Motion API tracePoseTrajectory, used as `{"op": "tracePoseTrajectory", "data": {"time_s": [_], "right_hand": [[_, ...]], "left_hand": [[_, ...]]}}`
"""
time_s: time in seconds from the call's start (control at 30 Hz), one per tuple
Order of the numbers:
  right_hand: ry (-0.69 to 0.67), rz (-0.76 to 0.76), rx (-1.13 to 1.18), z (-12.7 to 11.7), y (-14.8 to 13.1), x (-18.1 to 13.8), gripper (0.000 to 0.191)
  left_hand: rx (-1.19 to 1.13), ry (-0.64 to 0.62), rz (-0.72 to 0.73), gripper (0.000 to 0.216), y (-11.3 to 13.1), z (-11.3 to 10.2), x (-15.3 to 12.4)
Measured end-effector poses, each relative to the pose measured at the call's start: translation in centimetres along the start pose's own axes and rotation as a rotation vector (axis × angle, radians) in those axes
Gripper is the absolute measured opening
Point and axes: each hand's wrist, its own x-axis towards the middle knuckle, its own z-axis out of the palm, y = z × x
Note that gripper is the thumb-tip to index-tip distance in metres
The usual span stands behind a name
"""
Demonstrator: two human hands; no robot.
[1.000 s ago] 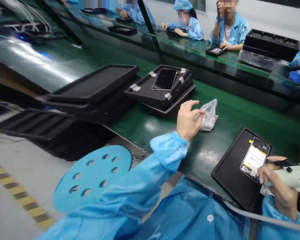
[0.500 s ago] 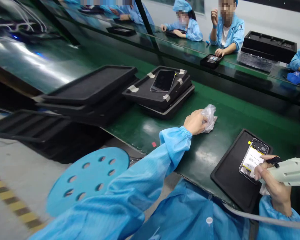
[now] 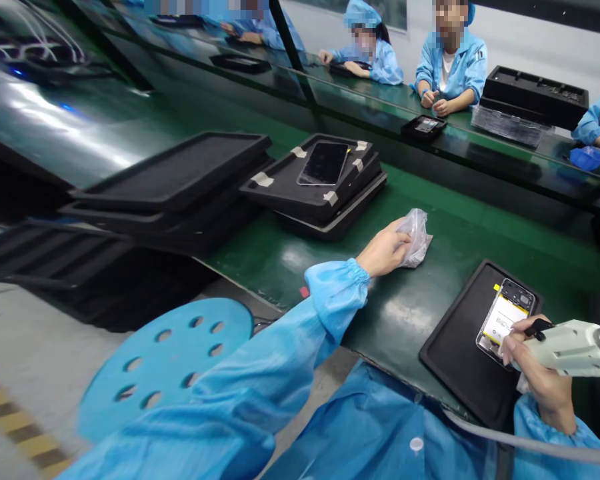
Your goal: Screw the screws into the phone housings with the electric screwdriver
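My left hand (image 3: 384,249) is at a small clear plastic bag (image 3: 417,240) on the green table, its fingers bent and closed at the near side of the bag. The fingertips are partly hidden, and what the bag contains is too small to tell. My right hand (image 3: 543,380) is wrapped round a pale green electric screwdriver (image 3: 565,348). Beside those fingers lies an opened phone (image 3: 505,321), its white battery showing and a yellow tab at its upper left corner. A flat black tray (image 3: 455,347) bears the phone. The screwdriver's tip is hidden.
Left of the bag, a stack of black trays (image 3: 280,190) carries another phone (image 3: 324,164). Larger black trays (image 3: 175,173) are piled further left. A blue round stool (image 3: 175,360) stands at the table's near edge. Co-workers (image 3: 450,67) sit across the table.
My left hand has drawn back slightly, so more of its fingers shows beside the bag. My right hand still holds the screwdriver. Across the table, a co-worker's raised hand has come down.
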Motion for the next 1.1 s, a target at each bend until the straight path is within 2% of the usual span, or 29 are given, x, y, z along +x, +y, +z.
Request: {"op": "tracePoseTrajectory", "data": {"time_s": [0.2, 0.27, 0.33, 0.4, 0.47, 0.53, 0.57, 0.63, 0.7, 0.8, 0.87, 0.97, 1.1], "right_hand": [[0.026, 0.027, -0.006, 0.0, -0.7, 0.0, 0.018], [-0.013, -0.009, -0.002, -0.3, -1.5, 0.0, 0.017], [0.006, -0.066, 0.036, -0.6, -2.3, 0.1, 0.019], [0.074, -0.121, 0.1, -0.7, -3.1, 0.3, 0.022], [0.154, -0.155, 0.139, -0.7, -3.5, 0.5, 0.024], [0.222, -0.181, 0.167, -0.6, -3.5, 0.8, 0.023], [0.252, -0.191, 0.188, -0.4, -3.5, 0.9, 0.023], [0.293, -0.205, 0.253, 0.0, -3.3, 1.2, 0.023], [0.306, -0.214, 0.307, 0.4, -3.3, 1.5, 0.023], [0.278, -0.208, 0.306, 1.0, -3.3, 1.7, 0.021], [0.236, -0.202, 0.3, 1.2, -3.2, 1.7, 0.022], [0.184, -0.161, 0.319, 1.4, -2.9, 1.7, 0.02], [0.174, -0.126, 0.31, 1.7, -2.2, 1.5, 0.019]], "left_hand": [[0.039, 0.066, 0.048, 0.023, -0.1, 0.4, -0.3], [0.046, 0.1, 0.039, 0.025, -0.3, 0.3, -0.5], [0.049, 0.145, 0.05, 0.027, -0.4, 0.0, -0.7], [0.059, 0.221, 0.086, 0.025, -0.2, -0.9, -1.2], [0.063, 0.357, 0.118, 0.021, 0.8, -2.1, -2.0], [0.027, 0.498, 0.146, 0.015, 2.8, -3.1, -3.3], [-0.02, 0.529, 0.178, 0.013, 4.0, -3.2, -4.0], [-0.185, 0.469, 0.273, 0.012, 6.9, -2.3, -5.2], [-0.418, 0.283, 0.302, 0.011, 9.4, -0.1, -5.8], [-0.676, -0.039, 0.077, 0.01, 11.8, 4.5, -5.8], [-0.737, -0.159, -0.065, 0.008, 12.4, 6.9, -5.6], [-0.748, -0.187, -0.102, 0.005, 12.7, 8.7, -5.7], [-0.722, -0.158, 0.005, 0.017, 12.6, 9.0, -6.4]]}}
